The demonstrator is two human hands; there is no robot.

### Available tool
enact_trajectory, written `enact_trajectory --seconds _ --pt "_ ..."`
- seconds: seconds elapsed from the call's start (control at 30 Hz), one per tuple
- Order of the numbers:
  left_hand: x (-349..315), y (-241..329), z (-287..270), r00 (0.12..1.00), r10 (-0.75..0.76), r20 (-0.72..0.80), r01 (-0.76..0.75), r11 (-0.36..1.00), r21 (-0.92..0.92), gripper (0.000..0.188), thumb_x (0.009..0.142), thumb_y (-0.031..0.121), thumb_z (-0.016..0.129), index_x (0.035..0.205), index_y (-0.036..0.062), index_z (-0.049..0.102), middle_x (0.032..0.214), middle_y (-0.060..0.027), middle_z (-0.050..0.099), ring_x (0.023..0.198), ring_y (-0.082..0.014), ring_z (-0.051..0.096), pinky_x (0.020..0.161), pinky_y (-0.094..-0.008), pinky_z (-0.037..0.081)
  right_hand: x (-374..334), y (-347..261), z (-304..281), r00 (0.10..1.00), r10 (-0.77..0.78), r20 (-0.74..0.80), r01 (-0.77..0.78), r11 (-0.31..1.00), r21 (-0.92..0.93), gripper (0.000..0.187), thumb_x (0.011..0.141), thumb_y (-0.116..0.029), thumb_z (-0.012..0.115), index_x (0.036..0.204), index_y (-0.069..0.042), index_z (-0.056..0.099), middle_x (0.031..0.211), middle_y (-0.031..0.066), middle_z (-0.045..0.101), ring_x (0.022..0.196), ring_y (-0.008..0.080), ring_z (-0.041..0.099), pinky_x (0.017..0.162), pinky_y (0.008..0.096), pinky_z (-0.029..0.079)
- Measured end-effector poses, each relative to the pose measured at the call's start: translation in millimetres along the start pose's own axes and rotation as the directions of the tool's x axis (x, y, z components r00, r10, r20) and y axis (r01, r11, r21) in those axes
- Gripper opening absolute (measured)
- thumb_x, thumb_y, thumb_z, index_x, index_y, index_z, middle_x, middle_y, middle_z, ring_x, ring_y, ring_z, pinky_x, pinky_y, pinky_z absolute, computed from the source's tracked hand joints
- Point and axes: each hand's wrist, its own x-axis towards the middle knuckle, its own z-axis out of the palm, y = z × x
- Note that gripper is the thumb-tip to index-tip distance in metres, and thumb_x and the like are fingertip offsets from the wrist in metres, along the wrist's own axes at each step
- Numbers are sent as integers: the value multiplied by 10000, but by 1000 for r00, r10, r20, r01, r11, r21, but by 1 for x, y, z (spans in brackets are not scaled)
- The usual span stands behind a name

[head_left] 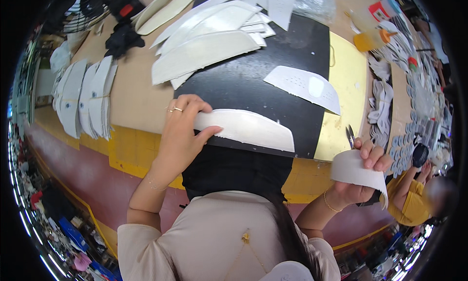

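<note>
- My left hand [181, 135] is clamped on the left end of a white piece [248, 127] lying at the near edge of the black mat [253, 81]; thumb under the edge, fingers [192, 103] curled over the top, closed on it.
- The white piece runs its long axis from 9 o'clock to about 4 o'clock away from that hand, curved edge toward 12, and rests flat on the mat.
- My left hand is the nearer one; my right hand [358, 178] hangs off the table's [131, 96] front edge at 4 o'clock from the piece, well apart from it.
- Right fingers [373, 156] are folded shut around a second, curled white sheet [353, 170], with small scissors [350, 135] poking up at 12 o'clock from the grip.
- Another white cutout [304, 87] lies on the mat at 1 o'clock from the piece, and stacked white panels [204, 49] spread toward 11.
- Bundled pieces [85, 98] sit at 9 o'clock on the table.
</note>
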Motion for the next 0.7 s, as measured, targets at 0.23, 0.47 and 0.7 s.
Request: enact_trajectory --seconds 0.23,0.47,0.7 --pt "11 13 -17 990 -131 -45 73 770 -633 246 822 66 777 975 22 589 912 -65 636 643 -146 582 586 -268 465 -4 14 4 1000 -3 15 3 999 -45 250 950 -312 636 935 -101 504 849 76 567 900 250 563 932 441 438" --pt "80 1 -49 825 147 -546 -117 989 90 391 815 151 782 1151 15 635 1107 -117 638 1022 -264 602 908 -373 477 -5 14 6 999 -27 20 30 992 -124 279 962 -335 613 940 -73 520 831 103 588 869 267 600 881 443 462" --pt "73 56 68 689 703 174 -724 666 177 716 893 484 610 1408 10 464 1530 -174 385 1438 -337 323 1166 -524 251 -7 20 14 1000 -2 5 3 992 -126 252 977 -297 577 929 -59 509 831 116 591 857 273 604 863 445 467"
